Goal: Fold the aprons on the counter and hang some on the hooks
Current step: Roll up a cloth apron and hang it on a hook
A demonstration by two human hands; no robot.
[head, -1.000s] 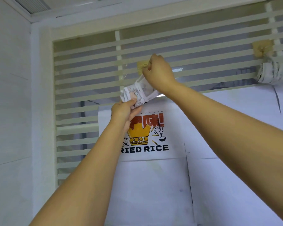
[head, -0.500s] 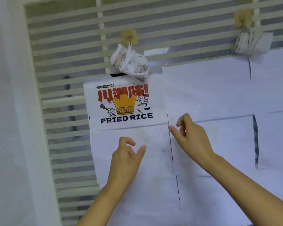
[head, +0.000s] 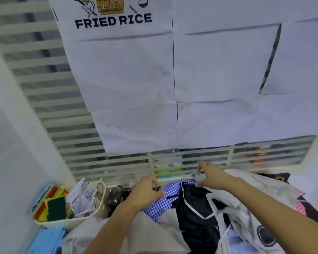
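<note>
A white wall [head: 9,143] closes the corner on the left; the surface itself is hidden under a heap of aprons. Nearest, at the lower left, lies a flat light-blue sheet [head: 44,241], and beside it a pale beige cloth apron [head: 154,233] spreads under the left forearm. To the right a white apron with a round black print [head: 246,220] drapes over a black apron with white trim [head: 193,208], which overlaps a blue-and-white checked apron [head: 163,200]. A pink checked cloth [head: 300,206] shows at the right edge.

On the left stands a cream plastic basket [head: 70,219]. In it are yellow and green scouring sponges [head: 53,206], crumpled printed paper [head: 81,197] and wire-framed spectacles [head: 98,191] leaning on its far rim. Just behind it stands a clear glass vessel [head: 128,180].

The left hand [head: 147,191] has curled fingers at the upper edge of the checked apron; whether it grips the cloth cannot be told. The right hand [head: 209,176] pinches a white strap [head: 195,174] of the white apron.

Beyond rises a white slatted partition [head: 44,88], hung with white paper sheets [head: 218,70] and a poster reading FRIED RICE [head: 113,20].
</note>
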